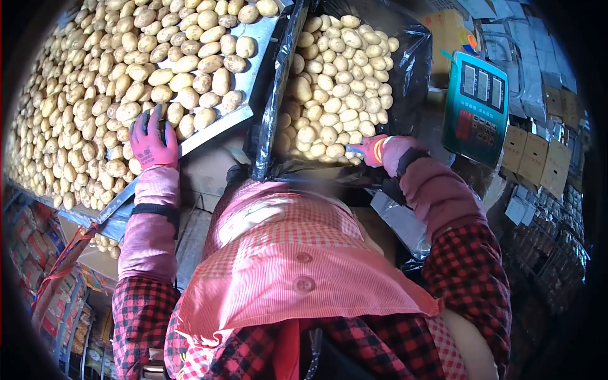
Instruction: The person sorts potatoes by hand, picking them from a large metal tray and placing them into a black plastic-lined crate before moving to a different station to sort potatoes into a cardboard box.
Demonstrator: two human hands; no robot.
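Note:
My left hand [153, 140], in a pink glove with dark fingertips, lies on the near edge of a sloping metal table [244, 95] spread with potatoes [95, 95]. Its fingers are apart and touch the potatoes by the rim; none is visibly gripped. My right hand [375, 151], gloved the same way, is at the near right corner of a container lined with black plastic [415, 69]. Small potatoes [345, 82] fill this container. The right fingers stretch left over the nearest potatoes, partly hidden by the hand itself, with nothing visibly held.
A green digital scale [475, 107] stands right of the lined container. Cardboard boxes [535, 155] are stacked farther right, and another carton [443, 38] sits behind the scale. Red-and-white bags [41, 253] show at lower left. A few potatoes [104, 244] lie below the table edge.

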